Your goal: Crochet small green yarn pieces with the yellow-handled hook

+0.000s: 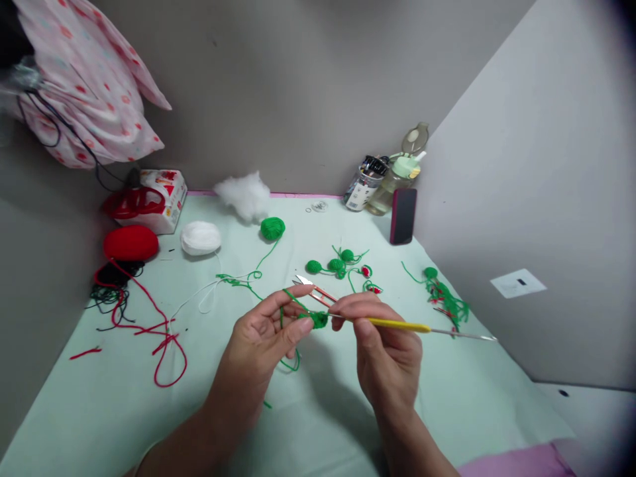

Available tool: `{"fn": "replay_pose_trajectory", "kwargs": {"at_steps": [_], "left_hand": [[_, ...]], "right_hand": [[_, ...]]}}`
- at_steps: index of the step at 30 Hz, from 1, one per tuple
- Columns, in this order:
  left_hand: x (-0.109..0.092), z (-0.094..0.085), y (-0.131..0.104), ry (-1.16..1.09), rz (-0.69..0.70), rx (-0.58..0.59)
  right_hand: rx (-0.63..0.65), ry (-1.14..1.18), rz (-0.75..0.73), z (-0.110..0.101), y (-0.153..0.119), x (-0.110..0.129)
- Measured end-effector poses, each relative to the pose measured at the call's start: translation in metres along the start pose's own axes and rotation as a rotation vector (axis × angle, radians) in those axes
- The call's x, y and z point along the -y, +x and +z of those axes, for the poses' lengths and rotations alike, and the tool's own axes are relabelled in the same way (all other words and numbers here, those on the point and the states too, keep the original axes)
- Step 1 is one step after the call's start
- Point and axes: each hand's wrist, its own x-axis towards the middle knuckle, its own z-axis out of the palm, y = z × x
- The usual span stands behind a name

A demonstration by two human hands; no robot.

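Observation:
Between thumb and fingers, my left hand (271, 328) pinches a small green crochet piece (318, 320), with green yarn running over its index finger. My right hand (385, 348) grips a crochet hook (400, 324) by its yellow handle; the hook's tip is at the green piece, and its other metal end points right. Just behind the hands lie thread snips (322, 296) with orange handles, partly covered by the fingers. A strand leads back across the table toward a green yarn ball (273, 228).
Red yarn (131, 243), white yarn (200, 238) and tangled black yarn (116, 273) lie left. White stuffing (246, 195) sits at the back. Small green crocheted balls (336, 267) lie beyond my hands. A phone (403, 216), bottle (395, 182) and pen cup (364, 189) stand back right.

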Motion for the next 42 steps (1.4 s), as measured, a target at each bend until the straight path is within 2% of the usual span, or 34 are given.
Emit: {"fn": "replay_pose_trajectory", "kwargs": {"at_steps": [3,10,14,20,29,33,39,42], "left_hand": [[0.003,-0.001,0.0,-0.01,-0.005,-0.018],[0.003,0.003,-0.002,-0.058,-0.059,0.067],[0.0,0.003,-0.001,-0.074,-0.092,0.083],[-0.001,-0.002,0.0,-0.038,-0.058,0.089],[-0.003,-0.003,0.0,-0.018,-0.027,0.045],[-0.001,-0.004,-0.001,0.029,0.006,0.017],[0.001,-0.004,0.0,0.119,0.085,-0.044],[0.001,-0.001,-0.002,0.08,0.075,-0.048]], "right_hand": [[-0.028,0.025,0.0,0.0,-0.001,-0.001],[0.069,0.099,0.078,0.003,-0.001,-0.005],[0.045,0.22,0.149,0.003,0.002,-0.005],[-0.003,0.273,0.224,0.001,0.004,-0.001],[-0.017,0.176,0.165,0.0,0.002,0.002],[0.008,0.064,0.067,-0.001,-0.003,0.002],[0.116,-0.314,-0.307,-0.001,-0.008,0.003],[0.134,-0.449,-0.42,0.0,-0.008,0.004]]}}
